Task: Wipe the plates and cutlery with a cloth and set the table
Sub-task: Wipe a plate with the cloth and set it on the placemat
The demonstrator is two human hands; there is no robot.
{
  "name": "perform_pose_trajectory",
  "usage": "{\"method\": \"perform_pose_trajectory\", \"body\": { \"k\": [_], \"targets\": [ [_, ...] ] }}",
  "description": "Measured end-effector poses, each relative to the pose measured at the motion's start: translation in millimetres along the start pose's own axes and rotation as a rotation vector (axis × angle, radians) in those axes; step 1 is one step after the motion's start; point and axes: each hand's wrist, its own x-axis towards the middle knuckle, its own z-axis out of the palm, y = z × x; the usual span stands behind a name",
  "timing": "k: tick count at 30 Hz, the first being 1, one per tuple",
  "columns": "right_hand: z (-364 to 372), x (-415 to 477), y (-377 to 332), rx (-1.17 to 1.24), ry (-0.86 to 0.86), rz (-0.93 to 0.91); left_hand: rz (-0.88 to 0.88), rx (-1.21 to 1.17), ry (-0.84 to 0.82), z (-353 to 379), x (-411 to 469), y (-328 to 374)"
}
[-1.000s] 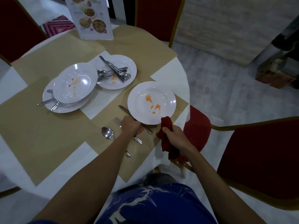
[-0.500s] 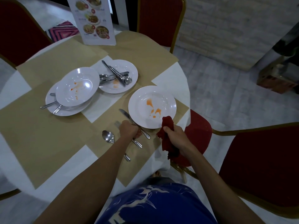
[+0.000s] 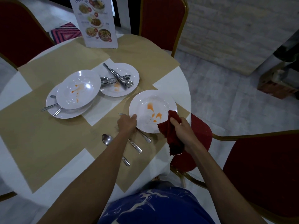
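A white plate (image 3: 155, 101) with orange sauce smears lies on the tan placemat near the table's right edge. My left hand (image 3: 127, 124) grips its near left rim, thumb on top. My right hand (image 3: 181, 128) is shut on a dark red cloth (image 3: 168, 130), whose upper corner rests on the plate's near right part. A knife (image 3: 144, 136) pokes out from under the plate. A fork (image 3: 135, 145) and a spoon (image 3: 106, 139) lie beside my left forearm.
Two stacked smeared plates (image 3: 77, 90) with cutlery between them sit at the left. Behind them a plate (image 3: 129, 70) holds piled cutlery (image 3: 115, 76). A menu stand (image 3: 95, 21) stands at the far edge. Red chairs (image 3: 161, 21) ring the table, one seat (image 3: 202, 135) by my right arm.
My left hand left the cutlery and moved up to the plate's rim. My right hand brought the cloth up onto the plate's near edge.
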Motion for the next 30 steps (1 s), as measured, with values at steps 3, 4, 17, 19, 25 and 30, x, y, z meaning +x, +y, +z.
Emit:
{"method": "perform_pose_trajectory", "body": {
  "k": [3,4,17,19,25,30],
  "targets": [
    [-13,-1,-12,0.012,0.033,-0.096,0.028,-0.005,-0.043,6,-2,4],
    [-18,-3,-19,0.024,0.06,-0.14,0.021,-0.048,-0.055,7,-3,5],
    [30,46,-57,-0.754,0.119,-0.455,0.212,-0.443,-0.005,15,-36,28],
    [55,44,-43,-0.918,0.026,-0.497,0.254,-0.44,0.018,10,-38,35],
    [49,-8,0,-0.944,-0.373,-0.756,0.279,-0.411,0.148,-36,-15,26],
    [18,10,-9,-1.195,0.018,-0.766,0.209,-0.479,0.167,-45,-24,19]
  ]
}}
